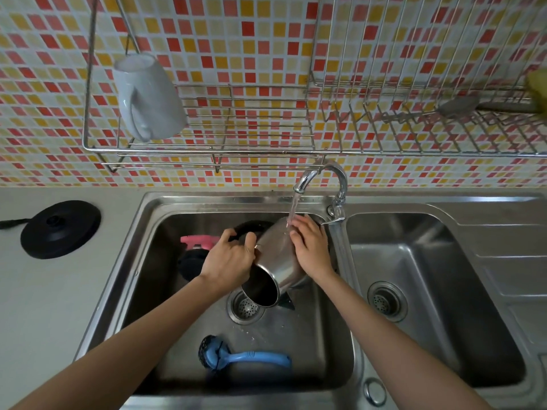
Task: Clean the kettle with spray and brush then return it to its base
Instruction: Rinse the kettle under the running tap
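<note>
Rinsing step, judged from the running water.

- Left hand [228, 257] is clenching round the dark handle of the kettle [273, 261]. It is carrying the weight over the left basin of the sink [207, 200].
- Right hand [310, 251] is lying flat on the steel wall opposite that grip, fingers relaxed and grasping nothing. It is pressing, and likely wiping.
- Kettle is hanging tilted. What looks like its open end is pointing down toward the person, just above the drain [245, 307].
- Tap [322, 176] is running. The stream [293, 210] is landing on the wall just beyond the right fingertips.
- Spray bottle [197, 242] is lying just behind the gripping hand, and the brush [245, 355] is lying well below it on the basin floor. Both are set down, so scrubbing seems finished.
- Base [60, 229] is waiting on the counter, well out to the left of the grip.

Doing it well, my judgement:
- Keep the handle grip firm, as wet steel is slippery.
- Rotate the body from the wrist so water is reaching every side.
- Keep sweeping the flat palm ahead of the stream.
- Keep the electrical underside out of the flow.
- Drain fully before carrying it across.
</note>
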